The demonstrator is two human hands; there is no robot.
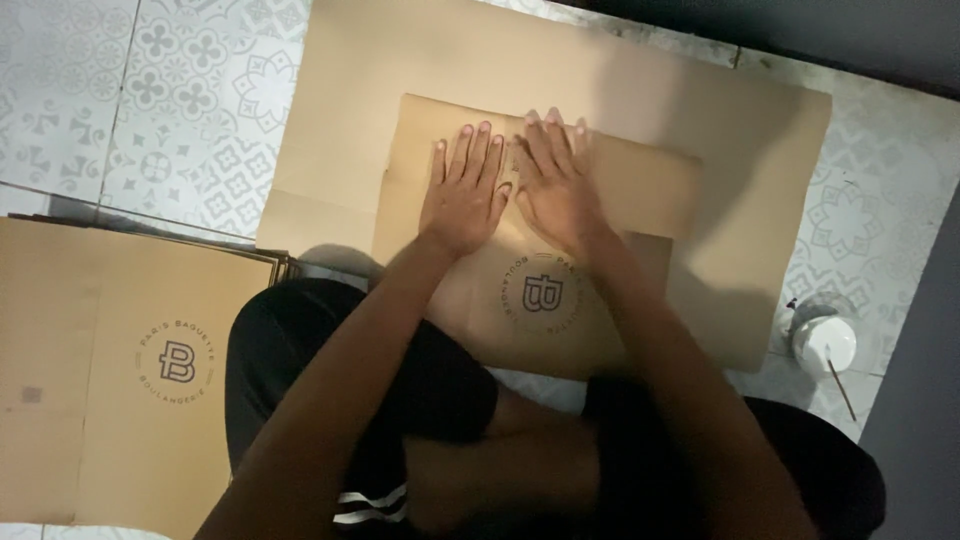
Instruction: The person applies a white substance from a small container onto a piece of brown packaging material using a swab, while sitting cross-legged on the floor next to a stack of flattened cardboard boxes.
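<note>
A dim room in a home, used for packaging work: patterned white floor tiles [180, 110], a stack of flat printed cardboard sheets [120, 380] on the floor, and a small white pot [824, 342] with a stick.

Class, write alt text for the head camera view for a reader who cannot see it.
Both hands, left hand and right hand, press flat on a folded brown paper bag lying on a larger brown sheet. A stack of bags lies left, a white cup right, on patterned tiles.

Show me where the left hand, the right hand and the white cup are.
left hand [465, 190]: head view, back of the hand.
right hand [557, 185]: head view, back of the hand.
white cup [824, 343]: head view, its top.
</note>
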